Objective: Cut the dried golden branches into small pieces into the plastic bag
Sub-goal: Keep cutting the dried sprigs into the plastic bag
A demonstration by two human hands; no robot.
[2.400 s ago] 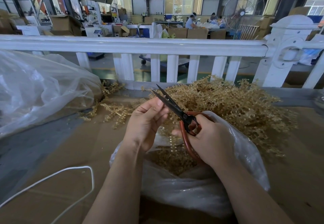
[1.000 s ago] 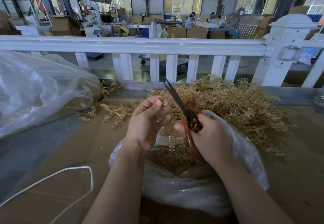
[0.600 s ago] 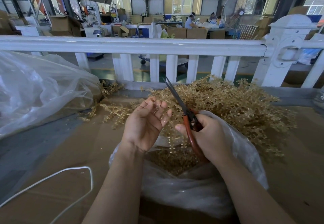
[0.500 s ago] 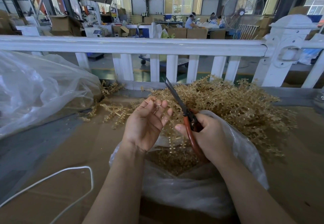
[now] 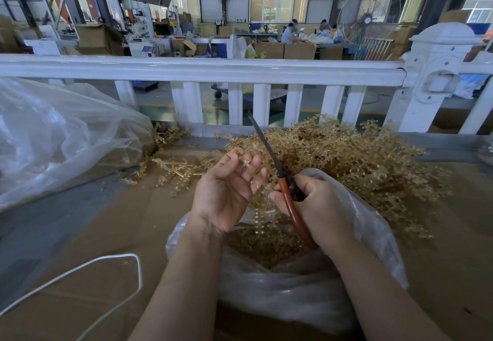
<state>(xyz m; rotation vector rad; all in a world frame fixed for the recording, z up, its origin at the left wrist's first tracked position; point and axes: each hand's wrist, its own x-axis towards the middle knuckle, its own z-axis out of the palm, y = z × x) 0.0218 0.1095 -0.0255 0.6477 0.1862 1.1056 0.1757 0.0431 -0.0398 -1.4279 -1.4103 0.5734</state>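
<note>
The right hand (image 5: 317, 207) covers the scissors' (image 5: 280, 172) finger loops, so only the closed blades and part of one red handle show. The plastic bag's (image 5: 293, 295) near edge is hidden behind both forearms, and its cut pieces blur into one golden mass. A tiny pale scrap (image 5: 246, 164) lies on the left hand's fingers (image 5: 249, 166), too small to identify. Left of the bag, a white cord (image 5: 106, 263) and a larger clear bag (image 5: 53, 138) run off the picture's edge.
</note>
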